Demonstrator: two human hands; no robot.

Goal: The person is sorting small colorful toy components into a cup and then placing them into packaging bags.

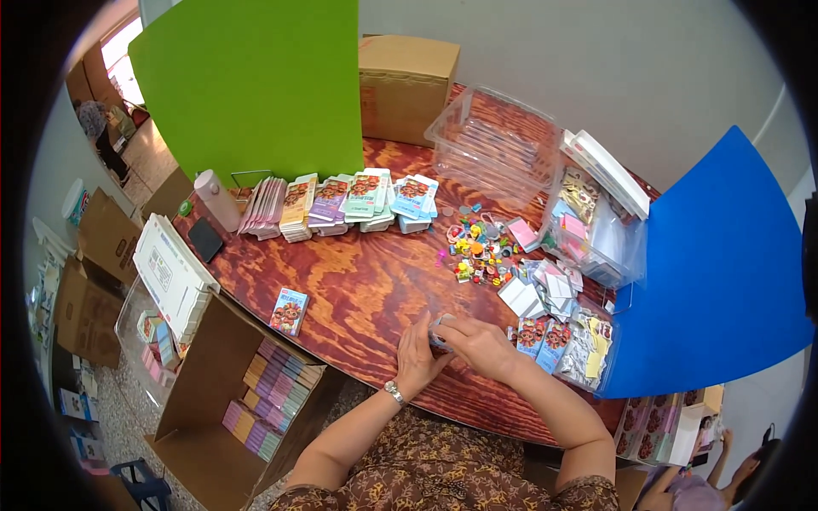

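My left hand [417,356] and my right hand [481,346] meet over the near edge of the wooden table [375,294]. Between their fingers is a small bluish-grey thing [439,334], mostly hidden, whose kind I cannot make out. Both hands are closed around it. Just right of my right hand lie two blue printed packs [543,341], beside a heap of white cards [545,289]. A pile of small colourful trinkets [481,247] spreads beyond my hands. One blue printed box [290,312] lies alone to the left.
Stacks of printed packs [366,200] line the back, beside a pink bottle [216,200] and a dark phone [204,240]. Clear plastic bins [494,140] and a blue panel [716,281] stand right. An open carton [204,409] of packs is lower left; a person [694,490] sits lower right.
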